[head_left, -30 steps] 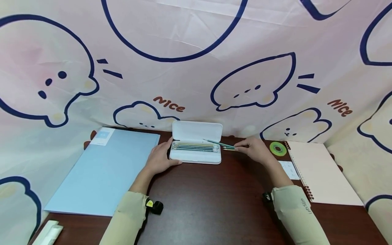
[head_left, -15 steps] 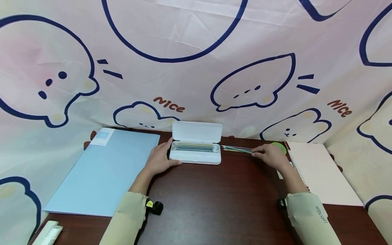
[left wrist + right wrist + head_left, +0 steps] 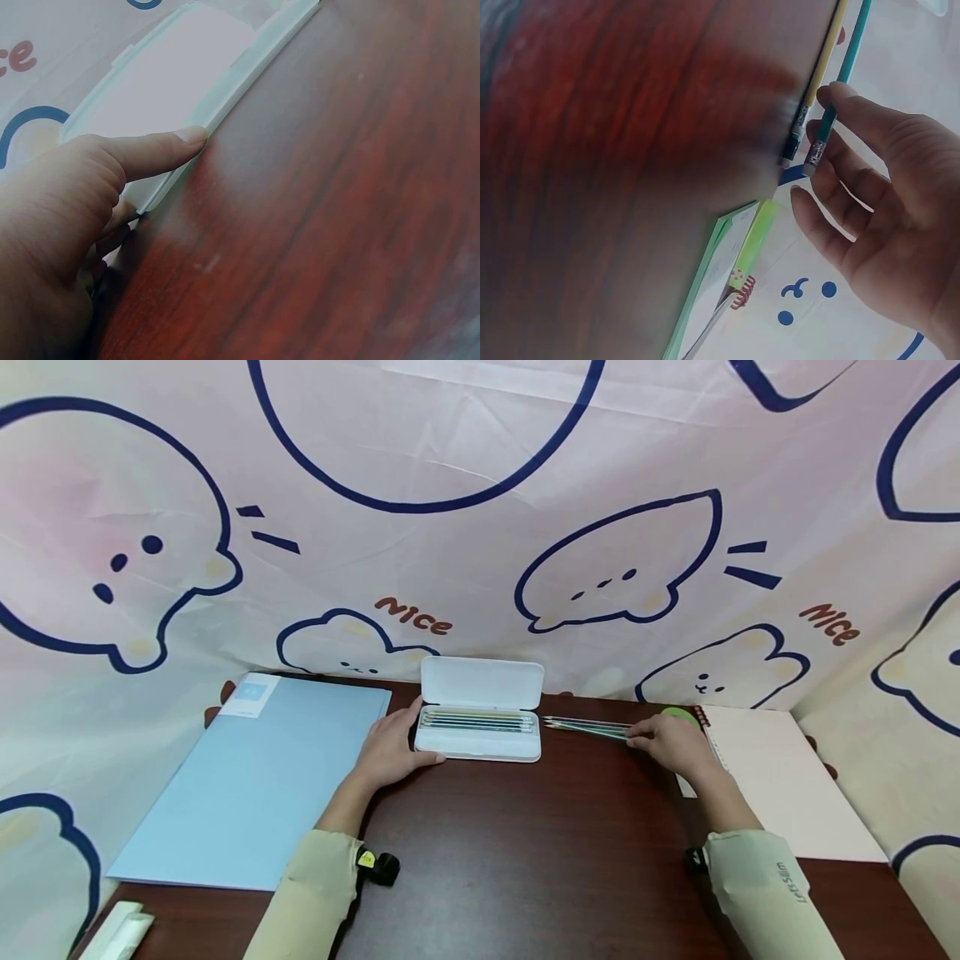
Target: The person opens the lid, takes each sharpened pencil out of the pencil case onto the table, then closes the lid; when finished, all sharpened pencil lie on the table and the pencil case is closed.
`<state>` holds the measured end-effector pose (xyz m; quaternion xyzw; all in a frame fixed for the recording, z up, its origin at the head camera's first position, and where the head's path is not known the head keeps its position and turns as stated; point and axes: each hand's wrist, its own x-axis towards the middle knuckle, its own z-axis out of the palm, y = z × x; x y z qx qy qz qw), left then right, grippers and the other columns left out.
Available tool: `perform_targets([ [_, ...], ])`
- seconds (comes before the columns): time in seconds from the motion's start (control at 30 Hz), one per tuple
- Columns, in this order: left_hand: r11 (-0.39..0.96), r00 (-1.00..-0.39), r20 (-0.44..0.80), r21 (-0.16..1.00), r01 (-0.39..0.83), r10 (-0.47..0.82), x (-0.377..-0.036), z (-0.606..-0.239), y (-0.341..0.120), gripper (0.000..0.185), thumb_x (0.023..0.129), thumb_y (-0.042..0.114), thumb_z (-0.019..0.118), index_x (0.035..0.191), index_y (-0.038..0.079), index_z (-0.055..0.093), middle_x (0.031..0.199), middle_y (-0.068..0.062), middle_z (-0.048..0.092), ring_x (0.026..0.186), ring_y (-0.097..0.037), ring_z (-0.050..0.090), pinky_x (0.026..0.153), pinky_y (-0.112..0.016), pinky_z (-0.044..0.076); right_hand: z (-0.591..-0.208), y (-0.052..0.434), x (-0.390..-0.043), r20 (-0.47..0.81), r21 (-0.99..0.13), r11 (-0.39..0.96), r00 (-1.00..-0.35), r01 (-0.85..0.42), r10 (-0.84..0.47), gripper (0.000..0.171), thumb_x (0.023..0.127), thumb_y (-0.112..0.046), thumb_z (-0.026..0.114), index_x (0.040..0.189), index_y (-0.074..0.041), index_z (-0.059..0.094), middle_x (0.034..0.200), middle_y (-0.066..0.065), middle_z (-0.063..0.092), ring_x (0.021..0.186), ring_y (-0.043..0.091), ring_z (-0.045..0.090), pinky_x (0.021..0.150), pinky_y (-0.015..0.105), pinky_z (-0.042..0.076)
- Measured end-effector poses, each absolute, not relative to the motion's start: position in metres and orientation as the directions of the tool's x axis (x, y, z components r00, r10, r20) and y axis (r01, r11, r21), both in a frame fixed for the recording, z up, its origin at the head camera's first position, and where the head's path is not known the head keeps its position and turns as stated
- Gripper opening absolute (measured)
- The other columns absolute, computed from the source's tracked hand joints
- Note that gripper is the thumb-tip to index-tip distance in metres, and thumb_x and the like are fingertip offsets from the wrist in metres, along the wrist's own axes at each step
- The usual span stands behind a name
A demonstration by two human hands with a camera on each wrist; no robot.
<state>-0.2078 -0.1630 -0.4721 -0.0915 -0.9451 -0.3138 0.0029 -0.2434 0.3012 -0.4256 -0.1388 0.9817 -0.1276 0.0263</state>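
Note:
A white pencil case (image 3: 480, 746) lies with its lid (image 3: 482, 683) raised at the back of the table. Several pencils (image 3: 477, 721) lie side by side in it. My left hand (image 3: 388, 747) holds the case's left end, its thumb along the front edge and the other fingers at the side and back, partly hidden. To the right of the case, my right hand (image 3: 675, 745) pinches a green pencil (image 3: 851, 52) near its eraser end between thumb and finger. A yellow pencil (image 3: 829, 56) lies close beside it on the table; pencil tips point toward the case.
A blue folder (image 3: 255, 785) covers the table's left part. On the right lies a spiral notebook (image 3: 787, 777), with a green tape roll (image 3: 679, 714) and a white card (image 3: 686, 787) partly hidden by my right hand. A white wrapped item (image 3: 116, 931) sits at the front left corner.
My right hand has moved right, away from the case. The green pencil, earlier raised and tilted at the case's right edge, is now down alongside the loose pencils. My left hand stays put.

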Motion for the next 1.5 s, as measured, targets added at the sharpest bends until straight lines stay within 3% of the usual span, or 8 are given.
perform_targets([
  [0.3,0.786,-0.983,0.066,0.593,0.176,0.171,-0.21,-0.473,-0.163,0.11,0.08,0.047,0.082,0.163,0.012,0.02,0.157,-0.013,0.047,0.148,-0.037,0.037,0.121,-0.061,0.025,-0.426,0.298,-0.246,0.007,-0.142,0.938,-0.948,-0.317,-0.319,0.017,0.093,-0.024,0.073,0.105,-0.015,0.082,0.104,0.008,0.079,0.099,0.031,0.071,0.084,0.051,0.057],
  [0.47,0.782,-0.983,0.068,0.597,0.179,0.173,-0.209,-0.473,-0.163,0.109,0.08,0.046,0.083,0.163,0.013,0.021,0.156,-0.013,0.048,0.147,-0.037,0.039,0.12,-0.061,0.026,-0.428,0.294,-0.249,-0.003,-0.109,0.936,-0.942,-0.335,-0.337,0.016,0.093,-0.023,0.073,0.105,-0.016,0.081,0.104,0.009,0.078,0.092,0.029,0.072,0.066,0.043,0.056],
  [0.67,0.784,-0.984,0.06,0.597,0.168,0.165,-0.209,-0.474,-0.162,0.11,0.08,0.047,0.083,0.164,0.014,0.02,0.157,-0.012,0.047,0.147,-0.036,0.038,0.121,-0.06,0.026,-0.43,0.291,-0.25,0.008,-0.076,0.942,-0.945,-0.327,-0.327,0.015,0.092,-0.024,0.073,0.105,-0.02,0.08,0.108,0.008,0.077,0.088,0.027,0.072,0.049,0.03,0.043],
  [0.87,0.782,-0.986,0.05,0.604,0.157,0.159,-0.208,-0.474,-0.161,0.11,0.08,0.047,0.082,0.164,0.013,0.019,0.158,-0.013,0.045,0.148,-0.037,0.036,0.122,-0.061,0.023,-0.427,0.288,-0.249,0.036,-0.071,0.94,-0.942,-0.335,-0.333,0.016,0.092,-0.022,0.073,0.107,-0.019,0.079,0.111,0.008,0.076,0.094,0.028,0.072,0.049,0.029,0.043],
  [1.17,0.785,-0.984,0.059,0.596,0.17,0.168,-0.209,-0.474,-0.163,0.11,0.08,0.048,0.082,0.164,0.013,0.02,0.158,-0.013,0.045,0.147,-0.037,0.037,0.121,-0.061,0.025,-0.424,0.29,-0.248,0.072,-0.04,0.938,-0.937,-0.345,-0.341,0.014,0.092,-0.019,0.073,0.105,-0.017,0.079,0.104,0.007,0.076,0.089,0.025,0.071,0.054,0.03,0.047],
  [1.5,0.787,-0.984,0.059,0.593,0.169,0.168,-0.208,-0.474,-0.162,0.109,0.08,0.048,0.082,0.164,0.014,0.02,0.157,-0.013,0.046,0.148,-0.037,0.036,0.121,-0.061,0.024,-0.428,0.288,-0.251,0.061,-0.025,0.943,-0.942,-0.332,-0.33,0.006,0.091,-0.02,0.074,0.096,-0.02,0.076,0.097,0.005,0.075,0.079,0.022,0.069,0.047,0.03,0.04],
])
